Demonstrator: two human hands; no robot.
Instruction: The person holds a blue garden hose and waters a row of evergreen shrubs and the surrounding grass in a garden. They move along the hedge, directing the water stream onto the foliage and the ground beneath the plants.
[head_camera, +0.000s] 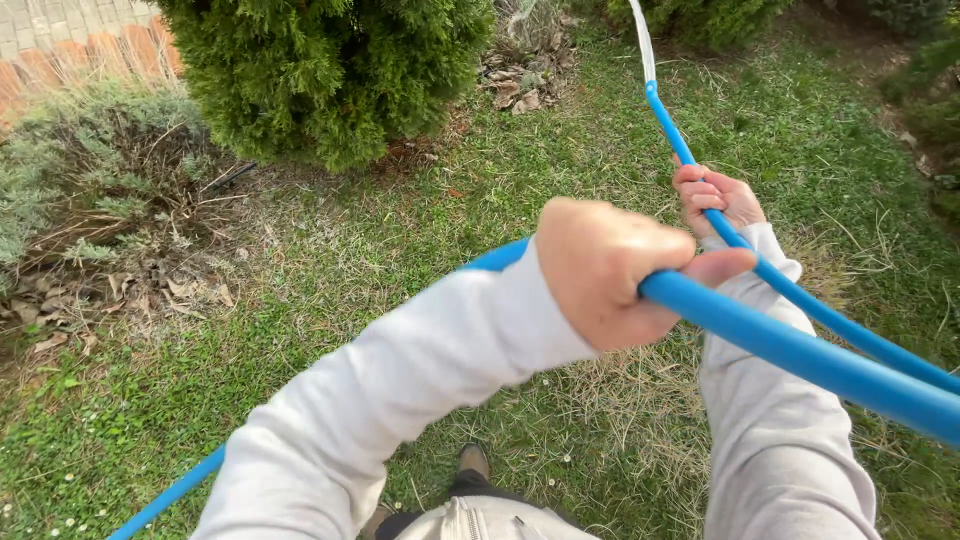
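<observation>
Fingers of both hands wrapped round blue hoop (800, 350); left hand (610, 270) fisted on its near arc, right hand (715, 198) gripping farther along; hoop circles the person, held above the lawn (300, 260); bush (330, 70) at lawn's far edge; progress: hoop raised, nothing more shown.

The hose (800, 350) is bright blue along most of its length, turning pale, almost white, at its far upper end. The sleeves (420, 380) are plain off-white with no pattern. The grass (330, 260) is green, streaked with dry straw-coloured patches and dotted with small white flowers. The shrub (330, 70) is dense dark green. Dead leaves (150, 290) are brown. The fence (90, 55) shows orange-brown.
</observation>
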